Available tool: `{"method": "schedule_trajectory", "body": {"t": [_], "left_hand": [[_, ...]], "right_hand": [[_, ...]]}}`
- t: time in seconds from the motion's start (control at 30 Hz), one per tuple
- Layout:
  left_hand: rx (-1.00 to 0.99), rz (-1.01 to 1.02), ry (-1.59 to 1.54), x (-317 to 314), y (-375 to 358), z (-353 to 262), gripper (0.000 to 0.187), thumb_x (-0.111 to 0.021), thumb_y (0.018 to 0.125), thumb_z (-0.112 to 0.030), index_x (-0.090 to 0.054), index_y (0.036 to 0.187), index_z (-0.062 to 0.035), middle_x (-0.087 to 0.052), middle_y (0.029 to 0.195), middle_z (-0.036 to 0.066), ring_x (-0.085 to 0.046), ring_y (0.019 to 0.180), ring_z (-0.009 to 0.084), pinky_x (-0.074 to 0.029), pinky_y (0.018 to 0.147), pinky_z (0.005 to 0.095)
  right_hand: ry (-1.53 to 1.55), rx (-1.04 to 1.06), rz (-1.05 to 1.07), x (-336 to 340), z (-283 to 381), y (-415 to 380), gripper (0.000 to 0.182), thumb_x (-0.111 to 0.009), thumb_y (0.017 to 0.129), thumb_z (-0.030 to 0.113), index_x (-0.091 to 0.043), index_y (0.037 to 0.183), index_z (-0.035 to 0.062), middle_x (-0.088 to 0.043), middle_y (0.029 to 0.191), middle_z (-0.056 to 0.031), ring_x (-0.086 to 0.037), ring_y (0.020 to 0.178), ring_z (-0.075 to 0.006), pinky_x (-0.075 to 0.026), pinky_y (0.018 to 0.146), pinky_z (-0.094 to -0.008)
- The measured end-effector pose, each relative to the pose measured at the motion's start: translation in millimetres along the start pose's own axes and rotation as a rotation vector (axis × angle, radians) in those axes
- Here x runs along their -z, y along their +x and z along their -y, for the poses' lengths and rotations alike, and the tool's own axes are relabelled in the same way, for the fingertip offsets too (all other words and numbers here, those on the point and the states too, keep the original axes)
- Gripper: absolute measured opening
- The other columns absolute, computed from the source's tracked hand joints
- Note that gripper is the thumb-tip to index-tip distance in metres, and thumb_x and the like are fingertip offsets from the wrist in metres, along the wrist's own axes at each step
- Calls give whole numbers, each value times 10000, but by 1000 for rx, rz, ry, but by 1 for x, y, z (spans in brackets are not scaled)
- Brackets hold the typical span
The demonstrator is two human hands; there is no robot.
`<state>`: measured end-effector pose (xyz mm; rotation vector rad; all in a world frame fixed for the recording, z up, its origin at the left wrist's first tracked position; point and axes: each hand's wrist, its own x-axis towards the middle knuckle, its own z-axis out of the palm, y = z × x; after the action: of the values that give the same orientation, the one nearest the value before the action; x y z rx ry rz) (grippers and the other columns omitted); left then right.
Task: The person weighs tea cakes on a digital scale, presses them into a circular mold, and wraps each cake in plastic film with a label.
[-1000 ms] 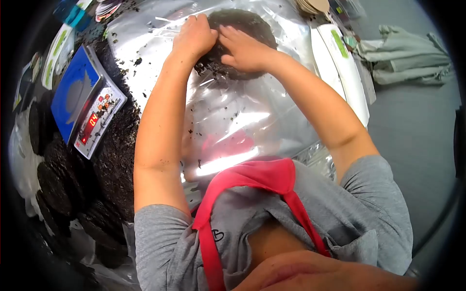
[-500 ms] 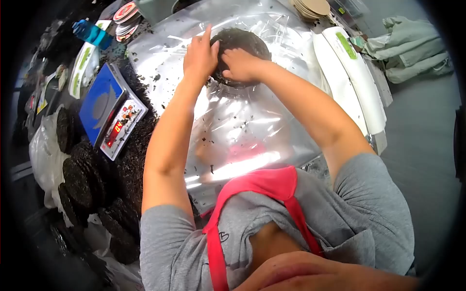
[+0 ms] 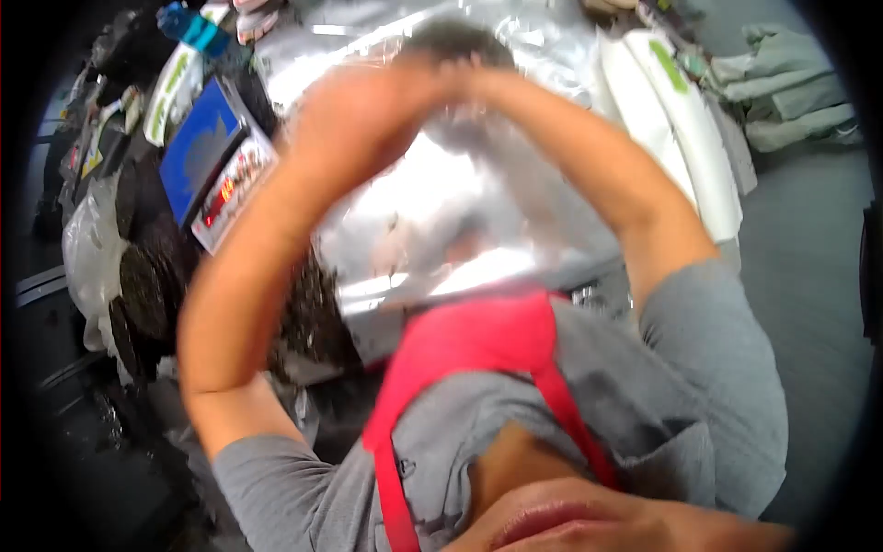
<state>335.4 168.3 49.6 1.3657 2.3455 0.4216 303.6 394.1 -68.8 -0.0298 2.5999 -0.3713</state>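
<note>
Dark, round, flat-looking disc (image 3: 455, 39) at top centre, soft-edged from blur, lying on a glossy, wrinkled plastic sheet (image 3: 515, 221) with hard white glare. Dark, crumbly leaf-like matter (image 3: 317, 317) along the sheet's left side; more dark, rough discs (image 3: 147, 290) stacked further left, beside a crinkled translucent bag (image 3: 89, 262). Blue-topped scale (image 3: 196, 152) with bits scattered over the panel, red digits smeared. Long, smooth white appliance (image 3: 690, 138) with green label at right; rumpled pale cloth (image 3: 796, 92) beyond. Red apron (image 3: 478, 340) over grey knit at bottom. Left hand (image 3: 375, 103) raised over the sheet, near side of the disc, heavily smeared; finger spread unreadable, impossible to say whether gripping anything. Right hand (image 3: 474, 81) at the disc's near edge, partly behind the left; fingers mostly hidden, grip and contact with the disc not determinable. Near part of the disc covered by hands. Blue bottle (image 3: 193, 29) at upper left. Corners lost to black lens vignette.
</note>
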Motion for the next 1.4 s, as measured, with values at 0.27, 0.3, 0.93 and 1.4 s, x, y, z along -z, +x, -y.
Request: {"method": "schedule_trajectory", "body": {"t": [0.27,0.3,0.93,1.4], "left_hand": [[-229,-203,38,-135,-51,36,639,-692,858,-158,-468,1446,-41,-585,1287,216,-598,1150,344,-511,954,419],[123,-273,-152,-158,-40,57,711,-672,881,-146,-349,1511,-75,-512,1386,205,-550,1229,314,-483,1002,420],[144,-827,-212,-145,10,48,312,-556,979,-276,-676,1265,-239,-557,1423,-43,-496,1314,208,-165,1186,535],[136,-750,-271,-149,11,54,575,-352,1065,-415,-344,1529,-76,-437,1530,127,-425,1394,242,-252,1177,365]], "right_hand": [[-3,7,-23,-7,35,-44,744,-419,963,456,-254,1533,6,-276,1555,-236,-247,1434,-477,-139,1180,-620],[15,22,-18,-15,48,-60,744,-421,963,446,-259,1525,-14,-275,1552,-246,-247,1431,-484,-136,1175,-633],[512,44,-668,-101,17,-310,504,-680,852,238,-601,1334,113,-570,1384,-70,-443,1367,-344,-228,1183,-563],[87,-242,-977,-193,54,-269,903,-701,896,371,-194,1561,28,-369,1520,-266,-305,1433,-438,-286,1141,-493]]}}
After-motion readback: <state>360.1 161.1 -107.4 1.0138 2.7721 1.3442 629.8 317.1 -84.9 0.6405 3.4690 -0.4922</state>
